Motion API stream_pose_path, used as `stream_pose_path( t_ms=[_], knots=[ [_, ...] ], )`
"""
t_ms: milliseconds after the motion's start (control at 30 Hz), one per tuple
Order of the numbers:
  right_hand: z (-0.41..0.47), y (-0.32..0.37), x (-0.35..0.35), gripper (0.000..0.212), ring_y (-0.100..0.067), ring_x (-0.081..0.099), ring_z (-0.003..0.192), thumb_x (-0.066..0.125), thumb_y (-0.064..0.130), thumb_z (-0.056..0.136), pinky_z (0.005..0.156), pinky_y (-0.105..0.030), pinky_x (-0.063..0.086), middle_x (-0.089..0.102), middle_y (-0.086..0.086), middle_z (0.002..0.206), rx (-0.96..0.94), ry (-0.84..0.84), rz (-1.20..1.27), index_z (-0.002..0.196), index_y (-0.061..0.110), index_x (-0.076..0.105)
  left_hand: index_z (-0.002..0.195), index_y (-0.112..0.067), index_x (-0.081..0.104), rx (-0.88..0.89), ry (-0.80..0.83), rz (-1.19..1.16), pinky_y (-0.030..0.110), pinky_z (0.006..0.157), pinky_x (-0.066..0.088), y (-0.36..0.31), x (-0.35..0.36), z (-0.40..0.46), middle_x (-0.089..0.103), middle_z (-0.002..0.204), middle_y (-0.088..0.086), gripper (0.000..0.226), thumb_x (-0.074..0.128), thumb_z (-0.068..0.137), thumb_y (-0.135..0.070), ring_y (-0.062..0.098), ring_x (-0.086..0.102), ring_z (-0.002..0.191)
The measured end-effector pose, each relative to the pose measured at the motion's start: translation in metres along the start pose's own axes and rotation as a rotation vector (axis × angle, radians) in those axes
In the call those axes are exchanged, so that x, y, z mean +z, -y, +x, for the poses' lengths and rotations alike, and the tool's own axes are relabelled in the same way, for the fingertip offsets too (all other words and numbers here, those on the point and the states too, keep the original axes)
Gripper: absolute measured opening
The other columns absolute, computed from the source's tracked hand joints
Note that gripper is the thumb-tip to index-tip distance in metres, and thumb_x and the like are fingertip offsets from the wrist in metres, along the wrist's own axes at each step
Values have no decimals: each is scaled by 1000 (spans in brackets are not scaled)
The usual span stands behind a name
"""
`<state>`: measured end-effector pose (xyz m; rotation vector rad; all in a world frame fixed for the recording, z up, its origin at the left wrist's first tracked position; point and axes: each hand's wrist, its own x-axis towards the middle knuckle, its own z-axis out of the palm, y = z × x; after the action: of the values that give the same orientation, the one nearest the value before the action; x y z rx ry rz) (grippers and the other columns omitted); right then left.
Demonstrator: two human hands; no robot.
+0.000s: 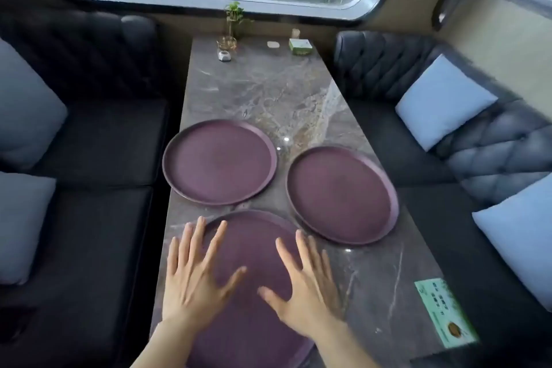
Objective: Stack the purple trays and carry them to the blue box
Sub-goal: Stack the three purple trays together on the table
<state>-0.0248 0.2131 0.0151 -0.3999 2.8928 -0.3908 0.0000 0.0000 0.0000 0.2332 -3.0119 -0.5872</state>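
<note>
Three round purple trays lie flat on a grey marble table [268,92]. One tray [219,162] is at the left, another tray [340,194] at the right, and the nearest tray [254,248] lies close to me. My left hand [194,275] hovers over the near tray's left side, fingers spread, holding nothing. My right hand [304,284] is spread over its right side, also holding nothing. Both hands hide part of that tray. No blue box is in view.
Dark booth seats with light blue cushions [442,98] flank the table on both sides. At the far end stand a small plant [231,27] in a glass, a green box [300,46] and small items. A green card [445,311] lies near the right edge.
</note>
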Motion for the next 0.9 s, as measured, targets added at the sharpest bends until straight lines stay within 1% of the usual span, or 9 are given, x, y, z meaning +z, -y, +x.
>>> stream_pose_path(
  t_ms=[133, 267, 367, 467, 600, 700, 800, 867, 900],
  knots=[
    [-7, -8, 37, 100, -25, -13, 152, 39, 84, 72, 123, -49, 2, -14, -2, 165, -18, 95, -10, 153, 44, -4, 155, -50, 1, 2, 192, 8, 41, 124, -5, 15, 29, -12, -5, 169, -2, 101, 39, 70, -89, 20, -10, 156],
    [-15, -20, 64, 104, -28, -5, 153, 44, 84, 69, 123, -48, 9, -12, -4, 166, 8, 160, 2, 152, 45, -6, 150, -56, -12, 10, 369, 65, 43, 122, -14, 25, 48, -23, -21, 166, -7, 119, 47, 54, -93, 20, -25, 152],
    [-23, -31, 80, 106, -29, 5, 153, 45, 84, 65, 122, -46, 17, -3, -6, 165, 37, 134, -17, 154, 41, 8, 149, -55, -15, -14, 431, 66, 45, 122, -14, 26, 58, -27, -23, 165, -7, 130, 54, 45, -91, 23, -27, 151],
    [-27, -42, 84, 106, -25, 5, 152, 46, 83, 64, 121, -41, 16, 0, -3, 165, 30, 103, -31, 154, 40, 13, 152, -53, -10, -7, 431, 69, 48, 122, -11, 19, 67, -29, -21, 166, -3, 133, 57, 42, -89, 28, -28, 150],
    [-29, -57, 75, 103, -20, -5, 152, 48, 81, 65, 122, -38, 11, -7, 3, 165, 43, 106, 1, 154, 43, 10, 155, -50, 4, 19, 416, 98, 53, 123, -2, 6, 78, -25, -6, 169, 2, 136, 57, 36, -90, 32, -16, 154],
    [-30, -69, 68, 98, -18, -2, 152, 48, 79, 68, 122, -35, 14, -3, 5, 165, 65, 88, 10, 153, 45, 13, 156, -47, 15, 38, 413, 124, 54, 121, 5, -6, 89, -24, 9, 169, 6, 138, 56, 32, -91, 35, -5, 154],
    [-29, -77, 65, 88, -18, 13, 151, 49, 78, 71, 118, -33, 23, 13, 6, 164, 93, 57, 13, 150, 44, 29, 152, -40, 36, 49, 395, 156, 54, 115, 14, -17, 96, -22, 34, 161, 13, 132, 55, 32, -92, 41, 18, 149],
    [-24, -83, 60, 73, -16, 31, 146, 51, 74, 74, 112, -32, 36, 36, 7, 157, 119, 20, 66, 139, 40, 51, 137, -35, 58, 60, 343, 160, 54, 104, 33, -25, 92, -12, 56, 142, 14, 105, 58, 47, -89, 42, 45, 133],
    [-18, -87, 52, 61, -14, 46, 137, 53, 70, 77, 104, -30, 45, 53, 9, 145, 153, -23, 101, 127, 37, 63, 123, -33, 67, 76, 325, 164, 52, 94, 43, -30, 88, -3, 65, 126, 11, 83, 58, 58, -83, 39, 56, 120]
  ],
)
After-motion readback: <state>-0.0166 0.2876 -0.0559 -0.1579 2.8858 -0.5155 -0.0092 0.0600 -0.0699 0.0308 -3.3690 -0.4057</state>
